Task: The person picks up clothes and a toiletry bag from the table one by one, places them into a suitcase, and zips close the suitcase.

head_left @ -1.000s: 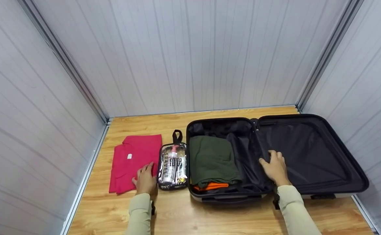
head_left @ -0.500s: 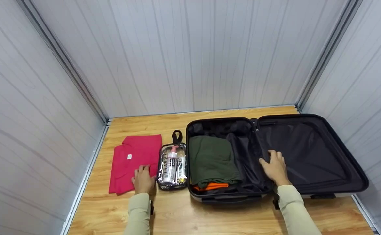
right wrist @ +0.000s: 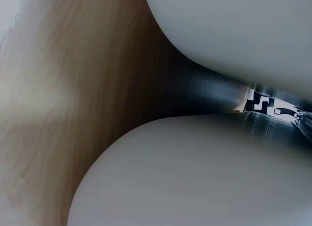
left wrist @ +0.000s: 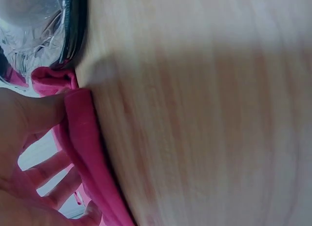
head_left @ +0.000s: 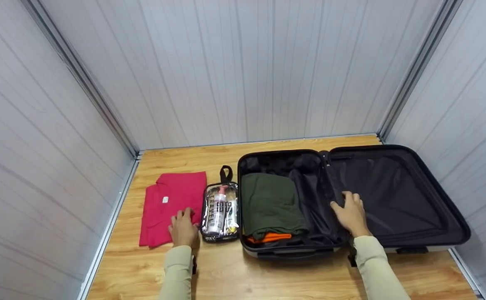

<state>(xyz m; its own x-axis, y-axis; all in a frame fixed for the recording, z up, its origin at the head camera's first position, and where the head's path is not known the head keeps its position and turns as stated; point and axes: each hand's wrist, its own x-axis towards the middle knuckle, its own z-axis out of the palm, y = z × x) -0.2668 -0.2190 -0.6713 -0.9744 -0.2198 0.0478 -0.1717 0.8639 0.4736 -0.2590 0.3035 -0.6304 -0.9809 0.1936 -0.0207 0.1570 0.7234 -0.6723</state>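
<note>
In the head view my left hand [head_left: 183, 228] rests on the near right corner of a folded crimson polo shirt [head_left: 176, 191]. The left wrist view has the thumb [left wrist: 44, 109] touching the folded edge of the shirt [left wrist: 85, 133], with the other fingers loosely bent over the cloth. Beside that hand lies a clear toiletry pouch [head_left: 221, 212] with a pink-topped pump bottle [head_left: 218, 210]. My right hand [head_left: 352, 214] rests with relaxed fingers on the middle join of an open black-lined suitcase [head_left: 392, 196]; the right wrist view does not show it.
Dark green folded clothing [head_left: 272, 204] lies in the suitcase's left half, over an orange garment [head_left: 270, 238]. The pouch's black strap [head_left: 226, 174] points away from me. Pale panel walls [head_left: 259, 71] enclose the wooden floor [head_left: 234, 277]. Pale shells [right wrist: 185, 172] fill much of the right wrist view.
My left hand has shifted very slightly on the shirt's near corner, and its fingers have moved a little. The right hand, pouch and suitcase have stayed put.
</note>
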